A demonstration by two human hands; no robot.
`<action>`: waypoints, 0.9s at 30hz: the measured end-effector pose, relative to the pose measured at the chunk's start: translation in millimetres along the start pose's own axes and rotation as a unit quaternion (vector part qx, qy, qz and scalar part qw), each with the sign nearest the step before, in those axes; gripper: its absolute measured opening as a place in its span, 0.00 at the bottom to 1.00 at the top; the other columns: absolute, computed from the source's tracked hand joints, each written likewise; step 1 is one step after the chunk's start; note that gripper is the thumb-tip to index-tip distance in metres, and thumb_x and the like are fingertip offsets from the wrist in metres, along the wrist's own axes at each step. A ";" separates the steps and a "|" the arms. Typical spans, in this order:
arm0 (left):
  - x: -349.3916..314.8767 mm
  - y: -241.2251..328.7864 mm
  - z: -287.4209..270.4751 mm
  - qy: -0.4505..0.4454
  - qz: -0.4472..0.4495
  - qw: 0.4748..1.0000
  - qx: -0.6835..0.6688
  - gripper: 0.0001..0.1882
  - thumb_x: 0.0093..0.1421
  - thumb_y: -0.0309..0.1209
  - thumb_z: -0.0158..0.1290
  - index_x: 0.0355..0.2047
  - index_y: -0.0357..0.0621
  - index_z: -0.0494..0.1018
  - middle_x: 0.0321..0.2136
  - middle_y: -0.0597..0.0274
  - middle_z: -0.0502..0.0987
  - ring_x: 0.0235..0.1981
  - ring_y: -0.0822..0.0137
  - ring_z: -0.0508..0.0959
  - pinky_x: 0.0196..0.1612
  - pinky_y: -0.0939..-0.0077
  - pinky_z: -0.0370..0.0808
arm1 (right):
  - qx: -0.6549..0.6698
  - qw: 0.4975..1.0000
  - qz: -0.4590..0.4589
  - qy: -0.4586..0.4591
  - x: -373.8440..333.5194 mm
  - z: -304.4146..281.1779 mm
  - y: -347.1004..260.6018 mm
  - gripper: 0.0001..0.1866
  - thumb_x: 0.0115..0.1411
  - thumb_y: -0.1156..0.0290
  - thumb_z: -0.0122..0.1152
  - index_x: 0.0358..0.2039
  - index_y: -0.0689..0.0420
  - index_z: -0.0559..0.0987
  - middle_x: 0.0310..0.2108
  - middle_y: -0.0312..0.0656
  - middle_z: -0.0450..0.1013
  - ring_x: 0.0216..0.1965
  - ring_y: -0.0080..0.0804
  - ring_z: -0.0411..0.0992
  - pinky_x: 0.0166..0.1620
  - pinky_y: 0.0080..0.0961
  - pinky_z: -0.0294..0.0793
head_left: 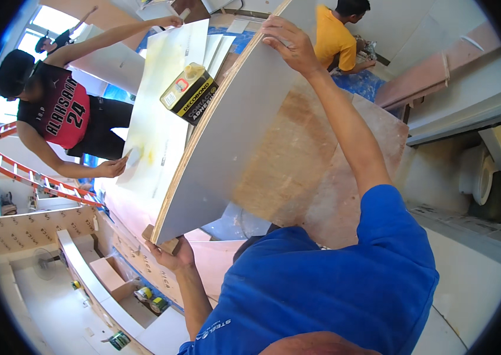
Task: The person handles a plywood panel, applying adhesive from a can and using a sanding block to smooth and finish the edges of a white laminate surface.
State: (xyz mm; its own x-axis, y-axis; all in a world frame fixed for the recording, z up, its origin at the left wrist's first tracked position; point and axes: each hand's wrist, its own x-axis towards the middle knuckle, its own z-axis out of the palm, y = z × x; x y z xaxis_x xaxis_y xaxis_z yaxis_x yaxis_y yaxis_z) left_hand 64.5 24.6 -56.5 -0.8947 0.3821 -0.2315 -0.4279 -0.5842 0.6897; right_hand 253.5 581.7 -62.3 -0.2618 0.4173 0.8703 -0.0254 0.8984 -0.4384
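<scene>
A grey-faced plywood panel (227,142) stands tilted on edge in front of me, its layered edge running from upper right to lower left. My right hand (289,44) grips the far upper edge, fingers hooked over it. Down at the near lower corner, my left hand (173,255) is closed around a small brown wooden block (169,244), which is against the panel's edge. Beyond the panel lies a white sheet (161,106) with yellowish smears. On it sits a yellow and black rectangular adhesive can (189,93), close to the panel's edge.
A co-worker in a red and black jersey (67,112) reaches over the white sheet, one hand holding a small spreader. Another person in a yellow shirt (336,41) crouches beyond. An orange ladder (31,171) leans at left. Reddish boards (439,71) and a toilet (478,174) are at right.
</scene>
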 end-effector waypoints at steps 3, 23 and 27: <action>2.6 5.0 4.5 0.009 -0.017 1.000 0.010 0.26 0.73 0.53 0.42 0.60 0.49 0.70 0.54 0.58 0.78 0.57 0.60 0.77 0.60 0.56 0.72 | 0.042 0.998 0.023 0.029 -1.8 9.8 -2.0 0.10 0.61 0.70 0.71 0.43 0.56 0.86 0.48 0.39 0.80 0.61 0.40 0.73 0.62 0.34 0.72; 14.5 6.2 -10.0 -0.036 -0.033 0.999 -0.010 0.24 0.73 0.52 0.46 0.58 0.50 0.72 0.51 0.61 0.79 0.53 0.62 0.79 0.55 0.60 0.77 | -0.073 0.996 -0.015 -0.049 -15.2 11.0 -59.1 0.13 0.62 0.67 0.67 0.47 0.55 0.84 0.54 0.42 0.75 0.63 0.44 0.70 0.60 0.37 0.74; 16.6 9.8 -24.5 -0.092 -0.043 0.995 -0.014 0.25 0.73 0.51 0.45 0.59 0.49 0.71 0.54 0.59 0.78 0.56 0.61 0.77 0.59 0.59 0.74 | -0.108 0.991 0.033 -0.070 -19.4 11.9 -76.7 0.17 0.65 0.67 0.64 0.53 0.58 0.80 0.57 0.45 0.73 0.65 0.48 0.69 0.62 0.38 0.72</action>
State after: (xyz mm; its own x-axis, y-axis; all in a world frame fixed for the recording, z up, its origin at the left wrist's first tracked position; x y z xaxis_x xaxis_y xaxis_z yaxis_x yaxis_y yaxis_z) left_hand 42.4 7.7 -70.3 -0.8173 0.5542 -0.1579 -0.5077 -0.5629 0.6522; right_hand 249.0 503.1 -48.2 -0.3869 0.4670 0.7951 0.1994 0.8842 -0.4223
